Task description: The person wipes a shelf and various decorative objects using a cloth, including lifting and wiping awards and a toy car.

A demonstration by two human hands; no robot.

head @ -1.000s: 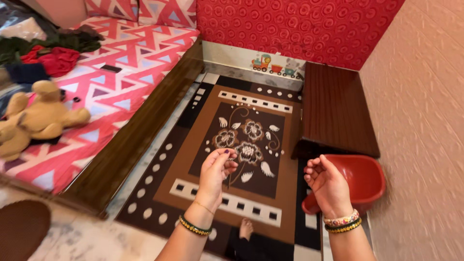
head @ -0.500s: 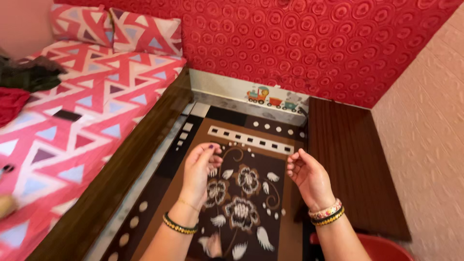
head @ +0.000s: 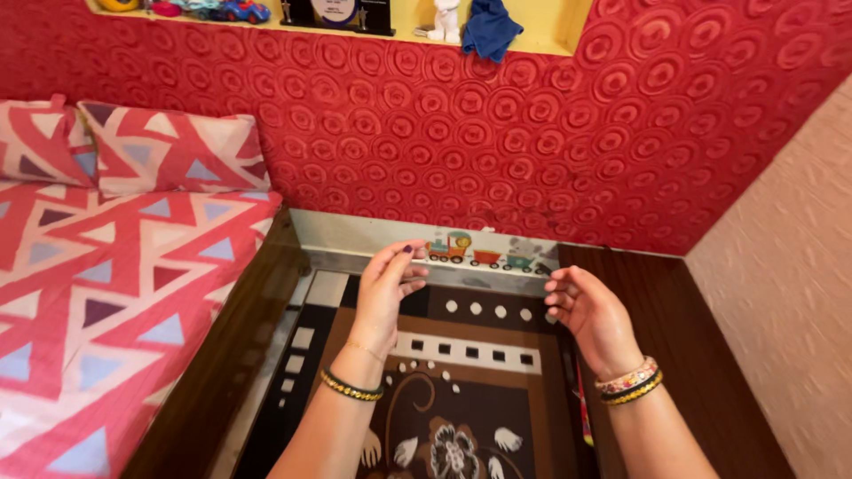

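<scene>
Both hands are raised in front of me over a brown floral rug [head: 461,417]. My left hand [head: 390,288] has its fingers loosely curled, thumb near the fingertips, and I see nothing in it. My right hand [head: 586,315] is palm inward with fingers bent and apart, holding nothing. Bangles circle both wrists. The hands are apart and touch nothing.
A bed with a red triangle-pattern sheet [head: 98,302] and two pillows [head: 169,151] lies at the left behind a wooden bed edge [head: 222,372]. A dark wooden bench [head: 674,355] runs along the right wall. A high shelf [head: 355,18] holds toys and a blue cloth.
My view has tilted upward from the floor to the red wall and shelf. The red tub and the stuffed toy have dropped out of view. Both hands stay raised and empty.
</scene>
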